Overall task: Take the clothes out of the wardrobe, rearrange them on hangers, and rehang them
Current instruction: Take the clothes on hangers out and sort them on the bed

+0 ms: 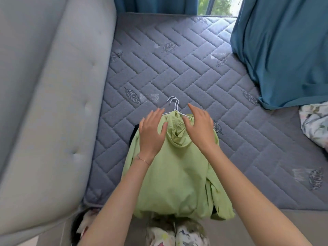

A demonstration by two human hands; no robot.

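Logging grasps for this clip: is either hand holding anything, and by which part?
Nothing is held. The left hand and right hand are spread open over the shoulders of the light green hooded jacket lying on the grey quilted mattress.

Under my left hand (150,134) and right hand (200,128) the jacket (174,174) lies on the mattress (177,59); hangers (175,106) just beyond them, headboard (44,103) left, curtain (284,50) far right.

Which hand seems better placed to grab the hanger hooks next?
Probably left, narrowly: the left hand is open with fingertips beside the bare wire below the hanger hooks. The right hand hovers over the green jacket.
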